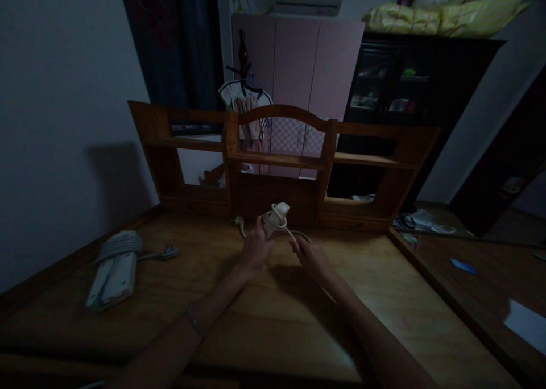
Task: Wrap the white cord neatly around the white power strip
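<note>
My left hand [257,245] is closed around a small white power strip [275,217] with its cord wound around it, held above the wooden desk [273,315]. A white plug [240,224] dangles just left of that hand. My right hand [310,256] is pinched on the loose cord [298,236] that loops off the strip to the right. A bracelet sits on my left wrist.
A longer white power strip [113,269] with wrapped cord and plug lies at the desk's left. A wooden shelf hutch [277,161] stands along the back edge. A second desk surface [482,286] with papers lies to the right. The room is dim.
</note>
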The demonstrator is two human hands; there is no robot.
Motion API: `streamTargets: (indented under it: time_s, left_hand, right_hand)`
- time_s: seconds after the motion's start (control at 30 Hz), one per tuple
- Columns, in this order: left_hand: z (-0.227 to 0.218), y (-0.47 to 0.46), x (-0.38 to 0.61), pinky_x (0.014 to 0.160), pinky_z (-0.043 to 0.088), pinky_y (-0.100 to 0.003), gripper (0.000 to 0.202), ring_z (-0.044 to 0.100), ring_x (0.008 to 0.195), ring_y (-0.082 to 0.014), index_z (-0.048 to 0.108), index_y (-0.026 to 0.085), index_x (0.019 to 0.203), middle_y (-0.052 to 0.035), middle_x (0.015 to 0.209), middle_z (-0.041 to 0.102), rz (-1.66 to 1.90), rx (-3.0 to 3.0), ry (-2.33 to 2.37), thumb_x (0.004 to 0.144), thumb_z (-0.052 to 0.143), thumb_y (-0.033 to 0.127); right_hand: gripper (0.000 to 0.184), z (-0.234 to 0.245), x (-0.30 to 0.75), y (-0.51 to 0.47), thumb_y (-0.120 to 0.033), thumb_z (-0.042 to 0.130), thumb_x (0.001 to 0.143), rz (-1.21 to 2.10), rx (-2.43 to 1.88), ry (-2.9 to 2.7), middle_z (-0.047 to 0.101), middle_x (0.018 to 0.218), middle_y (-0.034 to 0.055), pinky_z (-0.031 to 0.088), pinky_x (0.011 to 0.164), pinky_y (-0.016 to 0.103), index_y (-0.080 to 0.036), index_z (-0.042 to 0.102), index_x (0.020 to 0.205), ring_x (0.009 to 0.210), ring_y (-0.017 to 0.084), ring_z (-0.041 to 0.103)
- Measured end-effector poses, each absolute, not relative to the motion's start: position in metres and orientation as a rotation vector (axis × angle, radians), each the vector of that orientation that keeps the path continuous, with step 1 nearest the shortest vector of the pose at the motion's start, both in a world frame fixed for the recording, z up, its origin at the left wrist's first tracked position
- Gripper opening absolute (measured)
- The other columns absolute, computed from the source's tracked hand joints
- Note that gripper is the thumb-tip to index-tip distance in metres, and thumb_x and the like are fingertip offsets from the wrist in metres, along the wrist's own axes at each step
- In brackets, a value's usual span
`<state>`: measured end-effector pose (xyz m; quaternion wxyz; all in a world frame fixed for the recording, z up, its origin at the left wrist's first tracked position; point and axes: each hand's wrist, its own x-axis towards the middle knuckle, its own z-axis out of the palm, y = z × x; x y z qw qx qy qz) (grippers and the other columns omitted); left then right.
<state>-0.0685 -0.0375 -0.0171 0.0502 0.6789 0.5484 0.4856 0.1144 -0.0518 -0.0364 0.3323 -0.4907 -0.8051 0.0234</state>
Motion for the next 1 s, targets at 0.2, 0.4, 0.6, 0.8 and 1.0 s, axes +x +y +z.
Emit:
streamTargets:
  time_s: [0.2,0.4,0.6,0.8,1.0]
  left_hand:
    - [-0.012,-0.032,-0.067,0.069,0.046,-0.030,0.057,0.065,0.090,-0.0272,0.051,0.015,0.113,-0.0145,0.097,0.067,1.351,1.889,1.821,0.073,0.064,0.054]
    - [-0.014,-0.031,-0.069,0.072,0.048,-0.030,0.065,0.065,0.092,-0.0243,0.040,0.020,0.128,-0.0115,0.098,0.068,1.431,1.957,1.613,0.075,0.063,0.051]
    - [-0.017,-0.039,-0.070,0.084,0.047,-0.036,0.066,0.059,0.107,-0.0270,0.032,0.018,0.136,-0.0158,0.116,0.059,1.401,2.347,1.544,0.081,0.058,0.045]
    - [-0.022,-0.041,-0.068,0.094,0.042,-0.041,0.060,0.049,0.117,-0.0264,0.024,0.015,0.139,-0.0189,0.126,0.049,1.268,2.577,1.518,0.087,0.049,0.034]
    - [-0.033,-0.042,-0.064,0.097,0.039,-0.040,0.056,0.046,0.117,-0.0241,0.028,0.016,0.133,-0.0153,0.124,0.046,1.149,2.645,1.510,0.081,0.048,0.011]
  right_hand:
    - [0.036,-0.034,0.112,-0.060,-0.042,0.031,0.096,-0.205,-1.346,-2.173,0.068,0.079,0.0074,0.030,0.056,0.023,-0.019,0.058,0.101,0.066,0.016,0.061]
    - [0.034,-0.028,0.112,-0.065,-0.039,0.032,0.096,-0.250,-1.345,-2.186,0.068,0.083,0.0088,0.032,0.060,0.024,-0.019,0.058,0.106,0.073,0.017,0.062]
    - [0.031,-0.028,0.112,-0.070,-0.035,0.035,0.095,-0.253,-1.231,-2.225,0.067,0.082,0.0097,0.033,0.062,0.025,-0.019,0.062,0.097,0.072,0.017,0.061]
    - [0.027,-0.025,0.114,-0.074,-0.039,0.044,0.090,-0.252,-1.228,-2.200,0.064,0.074,0.0063,0.030,0.058,0.026,-0.018,0.060,0.087,0.062,0.015,0.056]
    - [0.033,-0.026,0.110,-0.072,-0.043,0.043,0.091,-0.315,-1.221,-2.191,0.064,0.076,0.0084,0.033,0.064,0.026,-0.017,0.061,0.082,0.072,0.017,0.057]
